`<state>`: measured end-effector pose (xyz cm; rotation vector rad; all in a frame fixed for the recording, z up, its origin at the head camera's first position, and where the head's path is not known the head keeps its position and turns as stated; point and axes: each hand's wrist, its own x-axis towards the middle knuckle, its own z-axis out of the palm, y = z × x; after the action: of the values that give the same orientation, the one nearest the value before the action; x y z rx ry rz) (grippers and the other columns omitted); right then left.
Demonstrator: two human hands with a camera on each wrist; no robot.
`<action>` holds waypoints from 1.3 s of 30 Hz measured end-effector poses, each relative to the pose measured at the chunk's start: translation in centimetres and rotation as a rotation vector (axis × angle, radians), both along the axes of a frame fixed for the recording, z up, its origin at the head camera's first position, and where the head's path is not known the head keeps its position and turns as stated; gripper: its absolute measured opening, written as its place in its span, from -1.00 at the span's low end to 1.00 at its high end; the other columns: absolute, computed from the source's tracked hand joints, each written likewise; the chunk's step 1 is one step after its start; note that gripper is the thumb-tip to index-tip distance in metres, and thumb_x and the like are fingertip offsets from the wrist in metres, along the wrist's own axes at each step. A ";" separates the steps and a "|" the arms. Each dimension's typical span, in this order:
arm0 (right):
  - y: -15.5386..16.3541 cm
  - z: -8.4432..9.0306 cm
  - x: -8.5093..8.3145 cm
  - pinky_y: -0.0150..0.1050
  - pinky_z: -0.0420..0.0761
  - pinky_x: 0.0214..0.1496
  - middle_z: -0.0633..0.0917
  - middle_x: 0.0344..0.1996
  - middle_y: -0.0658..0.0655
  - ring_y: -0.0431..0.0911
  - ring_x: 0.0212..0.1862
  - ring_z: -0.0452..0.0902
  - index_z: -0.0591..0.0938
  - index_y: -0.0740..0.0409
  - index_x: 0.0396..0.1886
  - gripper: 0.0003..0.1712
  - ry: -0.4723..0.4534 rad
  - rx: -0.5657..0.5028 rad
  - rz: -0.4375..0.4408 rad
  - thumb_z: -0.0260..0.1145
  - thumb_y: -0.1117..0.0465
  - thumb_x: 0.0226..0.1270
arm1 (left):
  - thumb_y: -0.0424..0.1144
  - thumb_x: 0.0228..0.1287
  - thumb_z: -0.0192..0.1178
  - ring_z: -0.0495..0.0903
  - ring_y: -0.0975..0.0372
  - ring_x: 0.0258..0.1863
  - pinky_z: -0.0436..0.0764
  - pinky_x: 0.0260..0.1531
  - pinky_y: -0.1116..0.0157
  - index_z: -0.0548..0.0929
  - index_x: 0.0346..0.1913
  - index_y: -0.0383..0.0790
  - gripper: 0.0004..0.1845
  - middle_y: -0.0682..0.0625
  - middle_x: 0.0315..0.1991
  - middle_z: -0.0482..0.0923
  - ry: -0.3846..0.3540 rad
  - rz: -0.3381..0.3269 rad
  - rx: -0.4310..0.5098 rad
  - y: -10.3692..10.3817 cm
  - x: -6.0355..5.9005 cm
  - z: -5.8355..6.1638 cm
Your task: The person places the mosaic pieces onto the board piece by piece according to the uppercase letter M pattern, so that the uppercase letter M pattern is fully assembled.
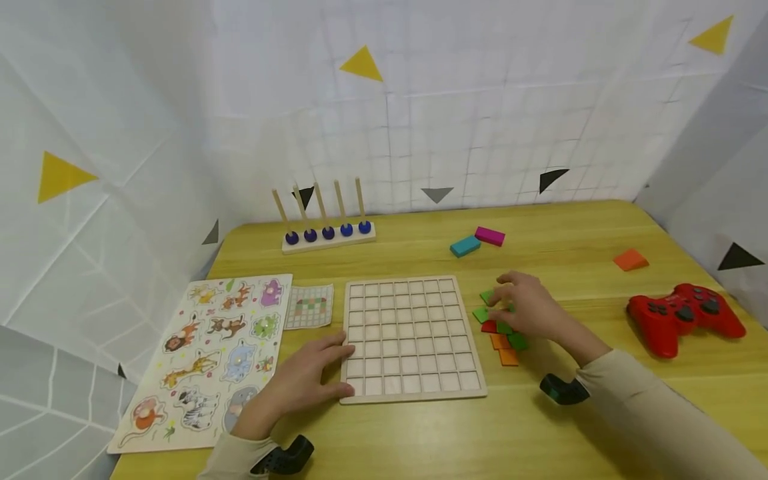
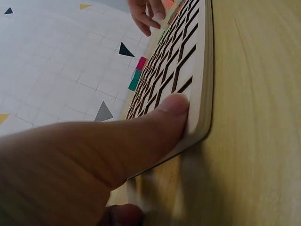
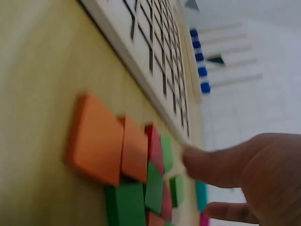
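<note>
The worktop (image 1: 420, 437) has its near edge cut off. The grid board (image 1: 409, 346) lies centrally toward that edge, sides running front to back; roughly square, it presents no evident long axis. The left hand (image 1: 309, 373), fingers extended, rests its thumb on the board's near-left corner. The right hand (image 1: 529, 308), relaxed, partly hides coloured tiles (image 1: 500, 341) beside the board's right edge. Board compartments (image 1: 393, 385) expose pale floors.
</note>
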<state>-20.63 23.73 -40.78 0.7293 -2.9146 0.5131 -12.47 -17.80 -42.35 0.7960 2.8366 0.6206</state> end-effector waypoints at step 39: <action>-0.7 0.0 0.4 0.26 0.45 0.16 0.57 0.07 0.42 0.35 0.17 0.41 0.70 0.09 -0.42 -0.85 -0.090 0.032 0.143 0.55 0.21 0.07 | 0.13 0.17 0.35 0.38 -0.12 0.37 0.38 0.28 -0.09 0.53 0.32 -0.12 -0.31 -0.16 0.44 0.35 -0.020 -0.003 0.017 0.0 -0.1 -0.2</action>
<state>-20.22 23.03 -40.74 0.9485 -2.9739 0.5272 -12.61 -17.83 -42.53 0.7919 2.8158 0.6497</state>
